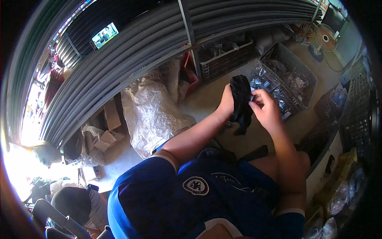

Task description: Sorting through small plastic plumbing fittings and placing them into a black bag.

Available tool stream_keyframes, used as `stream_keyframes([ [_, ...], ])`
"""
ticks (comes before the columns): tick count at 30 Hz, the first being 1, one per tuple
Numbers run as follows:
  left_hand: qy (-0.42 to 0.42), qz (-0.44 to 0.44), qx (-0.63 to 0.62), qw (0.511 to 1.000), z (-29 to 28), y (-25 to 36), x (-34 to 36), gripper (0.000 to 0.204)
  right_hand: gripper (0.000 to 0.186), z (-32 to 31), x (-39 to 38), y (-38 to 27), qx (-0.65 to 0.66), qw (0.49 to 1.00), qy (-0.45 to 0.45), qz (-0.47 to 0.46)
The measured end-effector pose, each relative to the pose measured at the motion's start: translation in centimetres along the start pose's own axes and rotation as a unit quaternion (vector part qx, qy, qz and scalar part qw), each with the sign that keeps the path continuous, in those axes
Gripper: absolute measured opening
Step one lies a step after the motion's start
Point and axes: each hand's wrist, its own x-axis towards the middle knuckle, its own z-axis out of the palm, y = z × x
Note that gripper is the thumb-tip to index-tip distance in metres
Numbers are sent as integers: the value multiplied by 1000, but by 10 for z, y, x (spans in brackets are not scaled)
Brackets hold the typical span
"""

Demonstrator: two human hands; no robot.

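Observation:
My left hand (227, 102) grips a limp, crumpled black item (240, 89) from its left side; it looks like a plastic bag or cloth, and I cannot tell which. Part of it hangs below the hand. At its right side, the thumb and fingers of my right hand (267, 108) pinch a small dark grey piece (252, 98), mostly covered by the fingertips. Beyond the hands, a dark plastic crate (311, 81) on the floor holds many small shiny and grey parts, some in clear bags.
Long grey pipes (131, 53) on a metal rack run across the far side. A white woven sack (153, 115) lies left of my arms. Another black crate (223, 67) stands under the rack. A fan (325, 38) is far right; a yellow crate (340, 175) with bagged items is near right.

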Motion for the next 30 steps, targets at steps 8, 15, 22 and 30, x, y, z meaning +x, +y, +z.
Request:
stream_keyframes([
  [8,-59,-111,-62,990,7,29,-15,11,21,-7,1,4,393,864,-27,313],
  [15,-15,58,44,997,3,18,-3,11,16,0,2,2,40,998,41,-3],
  [22,-33,-49,31,998,7,35,-12,11,22,-5,1,5,264,920,-34,288],
  [30,-10,0,32,999,5,24,-7,10,23,1,1,4,93,995,32,12],
])
